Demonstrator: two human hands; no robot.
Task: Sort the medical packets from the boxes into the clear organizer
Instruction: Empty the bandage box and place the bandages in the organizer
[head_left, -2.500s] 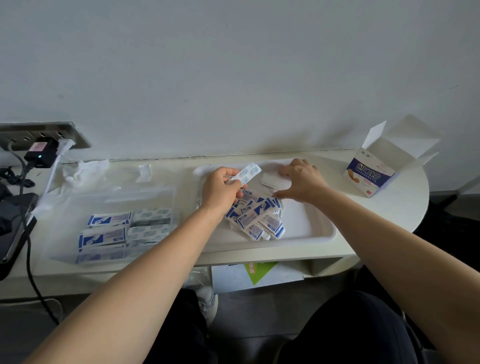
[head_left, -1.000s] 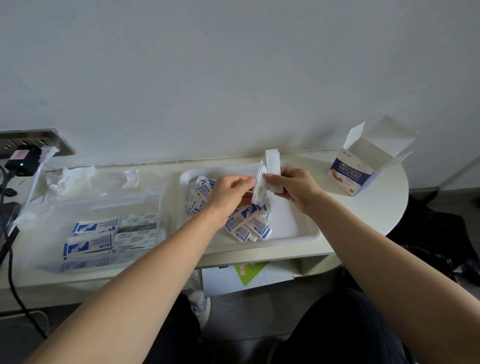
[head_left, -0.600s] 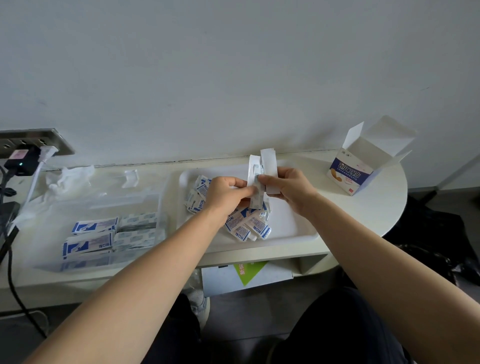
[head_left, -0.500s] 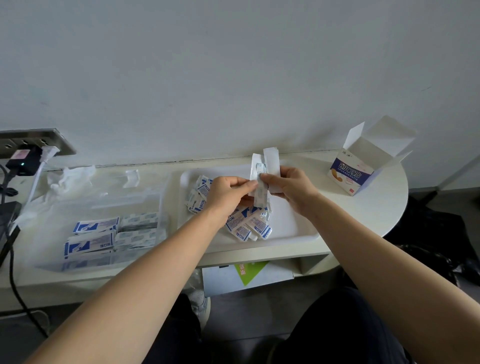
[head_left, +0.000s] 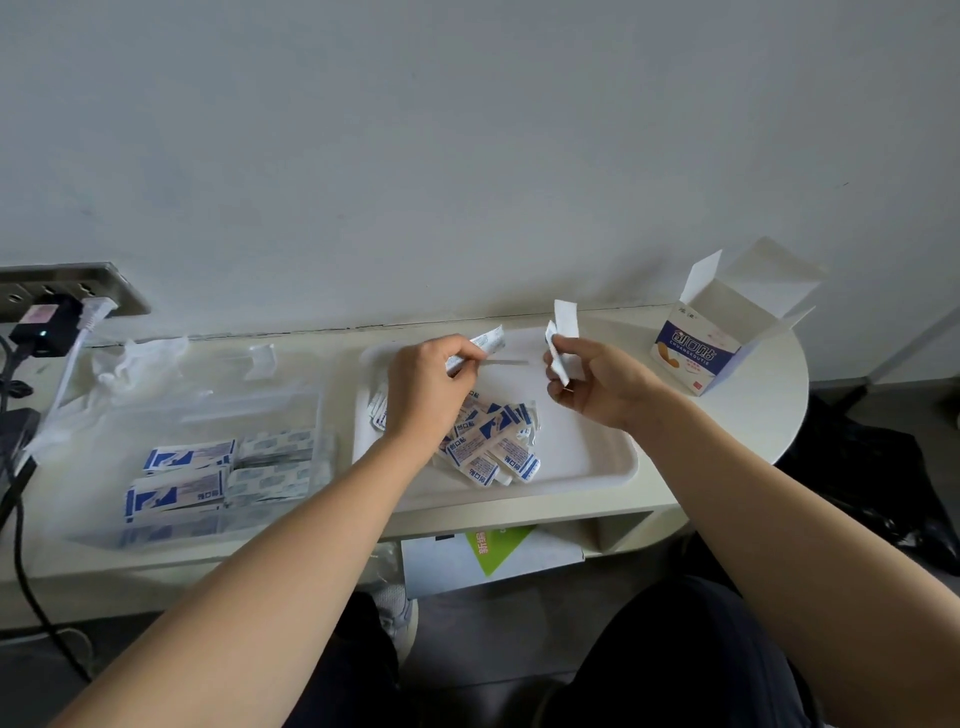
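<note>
Packets (head_left: 493, 441) are lying heaped in the white tray (head_left: 621, 475) at the middle of the desk (head_left: 753, 415). Your left hand (head_left: 423, 395) is pinching one blue-printed packet (head_left: 485, 343), fingers (head_left: 460, 351) curled on it. Your right hand (head_left: 602, 387) is gripping white strips (head_left: 566, 322) upright, fingers clamped on them. You are holding both hands apart above the tray. The clear organizer (head_left: 156, 405), holding stacked packets (head_left: 176, 488), is sitting toward the desk's left edge, and an open box (head_left: 696, 353) is standing near its right edge.
</note>
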